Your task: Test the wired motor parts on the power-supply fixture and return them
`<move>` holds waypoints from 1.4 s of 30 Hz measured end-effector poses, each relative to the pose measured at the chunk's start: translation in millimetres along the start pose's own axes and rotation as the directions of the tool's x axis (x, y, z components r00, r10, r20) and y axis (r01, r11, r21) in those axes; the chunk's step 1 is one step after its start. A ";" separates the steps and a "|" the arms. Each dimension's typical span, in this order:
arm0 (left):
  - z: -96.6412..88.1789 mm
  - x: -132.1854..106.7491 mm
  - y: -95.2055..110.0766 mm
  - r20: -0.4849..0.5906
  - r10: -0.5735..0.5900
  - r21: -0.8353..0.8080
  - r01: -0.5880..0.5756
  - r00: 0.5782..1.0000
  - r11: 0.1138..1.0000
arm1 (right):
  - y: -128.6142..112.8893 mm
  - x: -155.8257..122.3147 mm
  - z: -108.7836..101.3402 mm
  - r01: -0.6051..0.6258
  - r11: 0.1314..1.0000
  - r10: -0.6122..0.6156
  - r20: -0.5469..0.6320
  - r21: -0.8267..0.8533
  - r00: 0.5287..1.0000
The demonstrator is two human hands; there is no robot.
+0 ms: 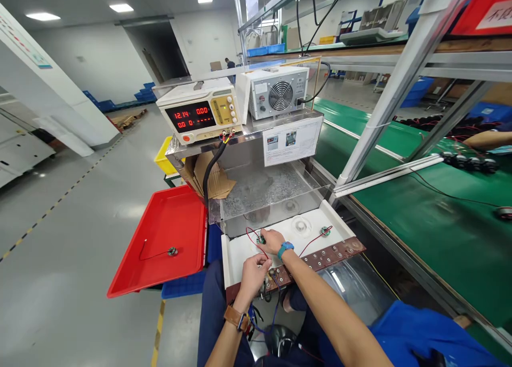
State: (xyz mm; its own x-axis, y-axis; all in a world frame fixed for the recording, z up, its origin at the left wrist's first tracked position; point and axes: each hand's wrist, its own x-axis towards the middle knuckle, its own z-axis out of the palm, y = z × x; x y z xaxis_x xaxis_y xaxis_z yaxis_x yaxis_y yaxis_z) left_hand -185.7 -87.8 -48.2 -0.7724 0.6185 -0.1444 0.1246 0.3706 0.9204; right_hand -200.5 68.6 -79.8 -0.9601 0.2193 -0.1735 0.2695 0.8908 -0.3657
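Note:
My right hand, with a blue watch band at its wrist, is closed on a small round green circuit board over the white tray. A red wire loops out from that board. My left hand, wearing a brown strap, pinches the wire's end just above the brown perforated strip along the tray's front edge; the fingertips partly hide the end. Farther right in the tray lies another round circuit board, its red wire running toward the strip. A white round fixture sits between the two boards.
A red tray on the left holds one wired round board. Behind the work stands a power supply with red digits, beside a fan-vented unit. A green conveyor and metal post border the right, with another person's arm beyond.

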 end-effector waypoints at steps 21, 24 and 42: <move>4.9 4.4 -10.6 -0.010 -0.042 0.056 0.043 0.999 0.998 | -4.8 -2.0 -0.7 -0.021 1.000 0.021 -0.008 0.007 1.000; 5.3 4.1 -11.1 -0.024 -0.047 0.059 0.048 0.999 0.997 | -5.3 -2.7 -0.2 -0.023 1.000 0.023 -0.010 0.016 1.000; 8.9 7.6 -21.3 -0.069 -0.070 0.062 0.075 0.995 0.995 | -7.0 0.5 7.1 0.015 0.998 -0.010 -0.082 0.066 0.997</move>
State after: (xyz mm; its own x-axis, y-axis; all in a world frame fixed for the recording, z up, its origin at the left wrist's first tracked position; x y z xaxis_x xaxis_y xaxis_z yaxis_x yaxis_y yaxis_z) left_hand -188.6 -84.9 -72.1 -0.8203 0.5417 -0.1834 0.1050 0.4578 0.8828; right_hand -202.3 59.6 -83.8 -0.9655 0.2428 -0.0940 0.2594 0.8658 -0.4278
